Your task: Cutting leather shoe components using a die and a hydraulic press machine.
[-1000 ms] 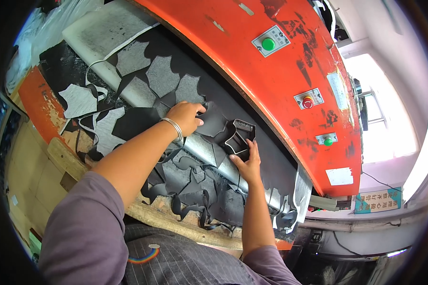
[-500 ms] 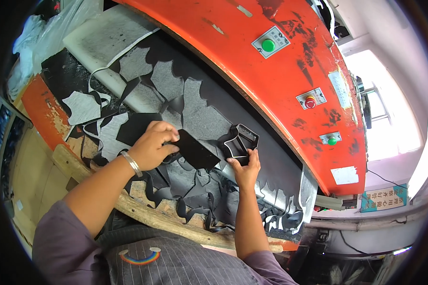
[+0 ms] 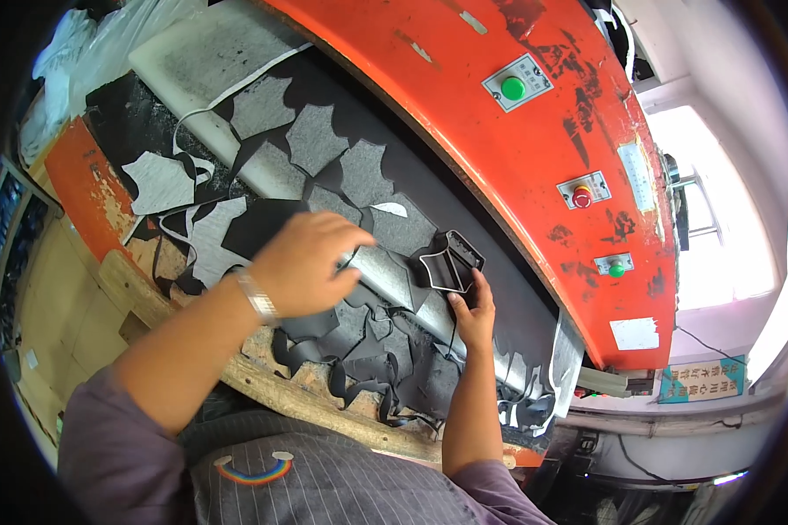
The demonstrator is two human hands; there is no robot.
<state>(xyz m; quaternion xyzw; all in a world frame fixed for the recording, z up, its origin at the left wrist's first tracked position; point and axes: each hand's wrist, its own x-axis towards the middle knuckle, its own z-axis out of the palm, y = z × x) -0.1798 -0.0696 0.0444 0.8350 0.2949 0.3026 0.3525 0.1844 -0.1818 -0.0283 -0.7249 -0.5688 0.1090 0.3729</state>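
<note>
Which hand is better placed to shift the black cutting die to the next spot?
Probably the right hand: its fingertips already touch the cutting die. The left hand rests on the dark sheet, apart from it.

The left hand (image 3: 305, 262) rests on dark cut sheet material (image 3: 359, 324) at the centre. At three o'clock of it, the right hand (image 3: 473, 317) touches a black cutting die (image 3: 451, 262). An orange press head (image 3: 534, 140) arches at one o'clock.
</note>
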